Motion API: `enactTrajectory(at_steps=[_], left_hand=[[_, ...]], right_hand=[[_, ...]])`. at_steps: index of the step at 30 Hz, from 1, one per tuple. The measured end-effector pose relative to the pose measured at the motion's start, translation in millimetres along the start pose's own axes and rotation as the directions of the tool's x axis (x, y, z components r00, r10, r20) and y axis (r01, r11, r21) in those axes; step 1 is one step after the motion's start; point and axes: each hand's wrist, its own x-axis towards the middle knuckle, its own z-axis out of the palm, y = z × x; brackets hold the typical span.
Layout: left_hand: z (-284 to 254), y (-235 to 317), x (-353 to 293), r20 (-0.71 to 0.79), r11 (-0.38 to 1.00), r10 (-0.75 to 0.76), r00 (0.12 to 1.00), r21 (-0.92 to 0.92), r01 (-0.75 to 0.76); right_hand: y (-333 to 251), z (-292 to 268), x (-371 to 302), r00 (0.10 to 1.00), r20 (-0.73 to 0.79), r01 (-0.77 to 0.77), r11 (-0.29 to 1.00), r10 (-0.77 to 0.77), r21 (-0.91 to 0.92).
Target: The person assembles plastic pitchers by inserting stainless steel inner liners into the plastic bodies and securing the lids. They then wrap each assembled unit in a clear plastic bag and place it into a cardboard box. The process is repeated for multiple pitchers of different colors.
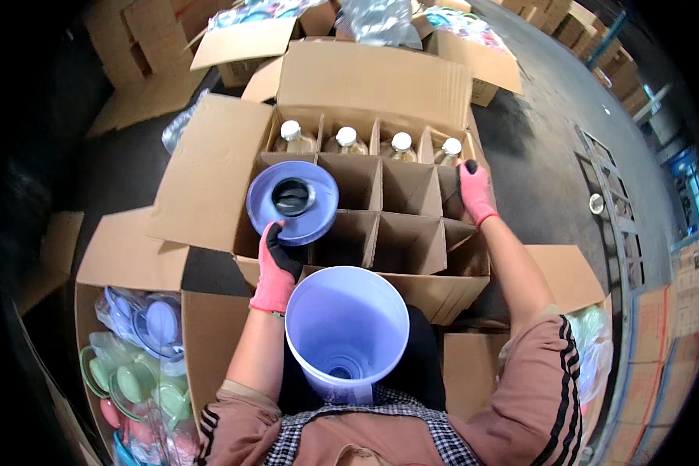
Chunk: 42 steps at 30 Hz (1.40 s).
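My left hand [276, 272], in a pink glove with black fingertips, grips the near rim of a round purple lid [259, 203] with a black knob. The lid is over the left cells of an open cardboard carton [443, 295]. My right hand [475, 194], gloved alike, is closed on the carton's right edge, beside the rightmost bottle [450, 150]; part of its fingers is hidden. Several clear bottles with white caps stand in the far row of cells. A purple bucket [348, 322], mouth up, rests at my lap, touched by neither hand.
Cardboard dividers [412, 186] split the carton into cells. At lower left, an open box [132, 256] holds bagged green, purple and pink plasticware. Another box [571, 272] with bagged items is at the right. More open boxes stand at the back; a metal frame [613, 202] lies on the right floor.
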Motion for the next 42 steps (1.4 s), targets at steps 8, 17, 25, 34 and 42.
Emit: enactTrajectory(at_steps=[8, 17, 25, 34, 42], left_hand=[[25.1, -16.1, 6.9, -0.109, 0.986, 0.120, 0.987, 0.133, -0.105], [29.1, -0.6, 4.2, -0.147, 0.997, -0.073, 0.986, 0.024, 0.077], [6.3, -8.1, 13.6, 0.186, 0.801, 0.235, 0.954, 0.520, -0.298], [-1.9, 9.7, 23.5, 0.075, 0.969, 0.207, 0.976, 0.123, -0.215], [47.4, 30.4, -40.4, 0.690, 0.995, 0.099, 0.717, -0.058, -0.081]], right_hand=[[55.6, 71.6, 108.7, 0.995, 0.044, 0.100, 0.876, -0.089, -0.471], [42.2, 86.9, 120.1, 0.922, 0.353, 0.167, 0.659, 0.158, -0.733], [33.0, 52.3, 80.7, 0.930, 0.319, 0.101, 0.708, 0.183, -0.699], [-84.4, -127.7, 62.8, 0.938, 0.144, 0.343, 0.793, -0.315, -0.503], [-106.6, -266.6, -39.4, 0.997, 0.068, -0.075, 0.876, 0.048, 0.477]])
